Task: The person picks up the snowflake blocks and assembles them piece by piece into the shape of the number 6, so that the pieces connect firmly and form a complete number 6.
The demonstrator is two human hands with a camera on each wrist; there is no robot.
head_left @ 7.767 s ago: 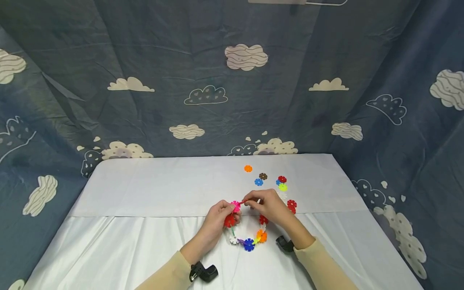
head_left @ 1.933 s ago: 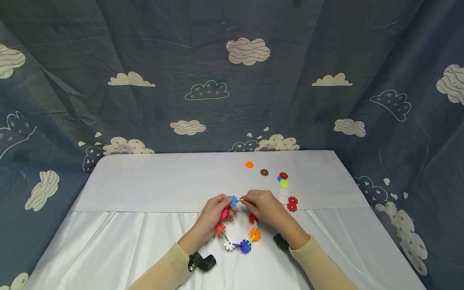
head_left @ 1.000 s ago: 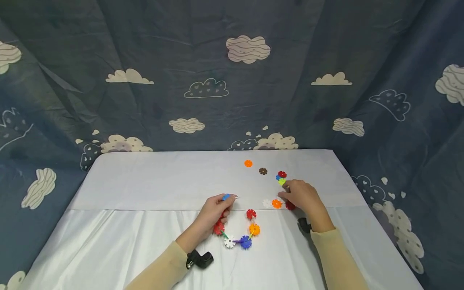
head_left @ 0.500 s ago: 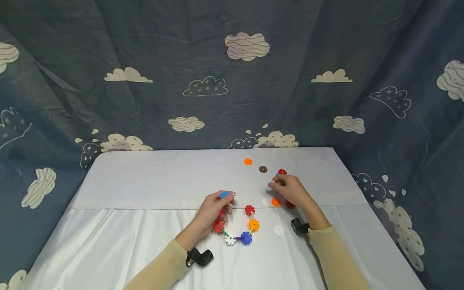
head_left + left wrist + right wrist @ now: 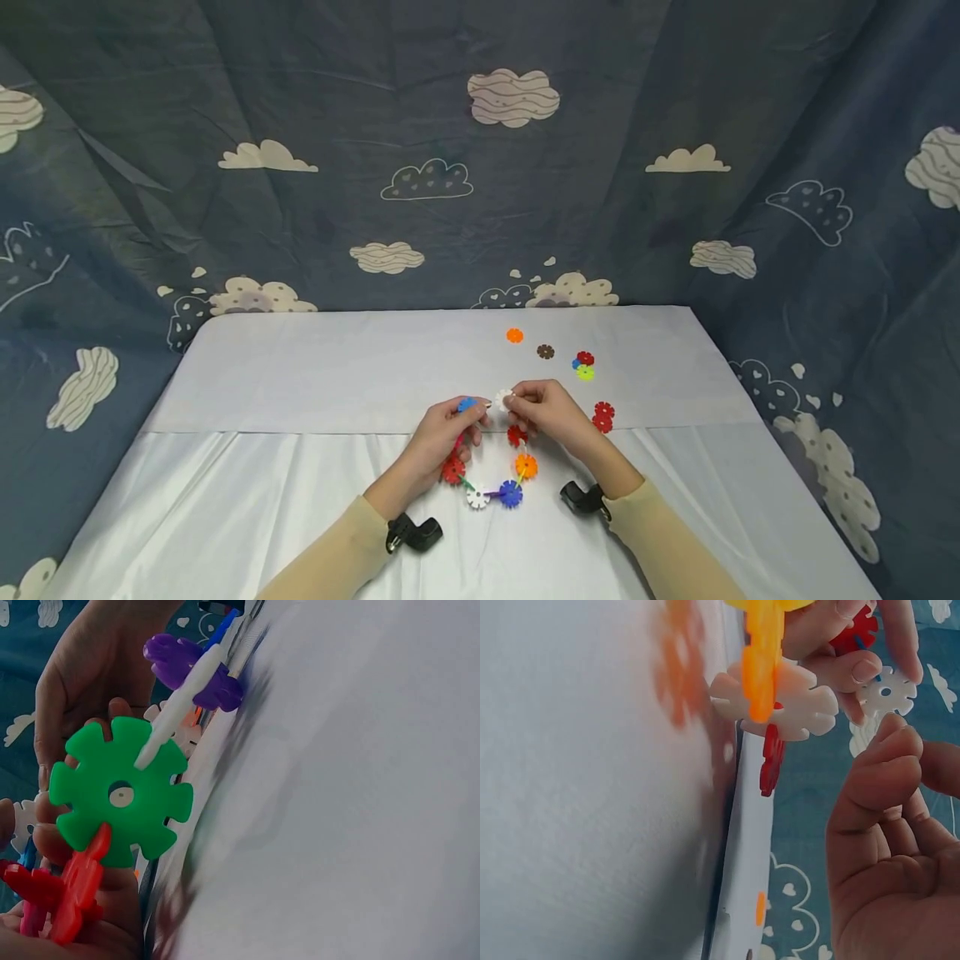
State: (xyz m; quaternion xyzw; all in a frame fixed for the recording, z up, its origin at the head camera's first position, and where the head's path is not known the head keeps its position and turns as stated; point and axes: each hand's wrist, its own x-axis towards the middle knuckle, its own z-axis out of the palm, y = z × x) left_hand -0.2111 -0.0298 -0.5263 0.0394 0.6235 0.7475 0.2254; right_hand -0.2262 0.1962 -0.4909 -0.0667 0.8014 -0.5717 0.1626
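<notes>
A curved chain of interlocking snowflake discs hangs over the near table, with a dark blue disc (image 5: 511, 494) at its lowest part. My left hand (image 5: 433, 442) pinches its upper left end by a light blue disc (image 5: 467, 404), which has a white disc (image 5: 886, 691) slotted into it. Facing it, my right hand (image 5: 553, 414) pinches a separate white disc (image 5: 503, 400) between thumb and forefinger, a small gap away. Under the right fingers sits a red disc (image 5: 516, 436) at the chain's other end. The left wrist view shows a green disc (image 5: 154, 814) within the chain.
Loose discs lie on the white table (image 5: 300, 375): orange (image 5: 514, 336), brown (image 5: 545, 352), a yellow-green disc (image 5: 585, 372) overlapping others, and two red discs (image 5: 603, 417). A cloud-patterned curtain (image 5: 420, 225) rises behind the table.
My right hand let go at the chain's light blue end, reached right to the loose discs, and came back left with a white disc. My left hand kept its hold.
</notes>
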